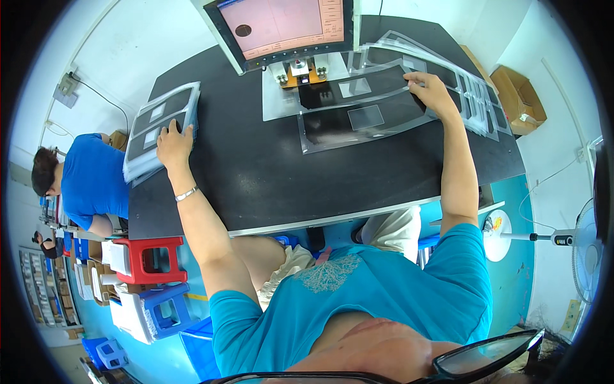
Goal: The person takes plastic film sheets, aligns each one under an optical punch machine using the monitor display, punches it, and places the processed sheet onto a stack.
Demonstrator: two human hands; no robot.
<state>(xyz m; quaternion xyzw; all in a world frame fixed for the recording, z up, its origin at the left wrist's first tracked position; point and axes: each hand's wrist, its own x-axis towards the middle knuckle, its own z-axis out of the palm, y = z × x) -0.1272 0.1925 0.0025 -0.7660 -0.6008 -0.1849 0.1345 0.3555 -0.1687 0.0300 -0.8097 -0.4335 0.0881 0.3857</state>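
pinches the right end of the film sheet (358, 104) in front of the monitor (288, 29) with the right hand (432, 95), rests the spread left hand (174, 146) on the film stack (156, 123) left of the monitor, judging the film light, bendy, slick and easily creased, best held by edges.

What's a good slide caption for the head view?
At a black table: left hand on a sheet stack, right hand on dark sheets, monitor ahead.

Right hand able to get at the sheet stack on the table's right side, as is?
Probably yes: the sheet stack lies just beside the right hand, with no visible barrier between. That hand is at the edge of a dark sheet, so it may need to leave that first.
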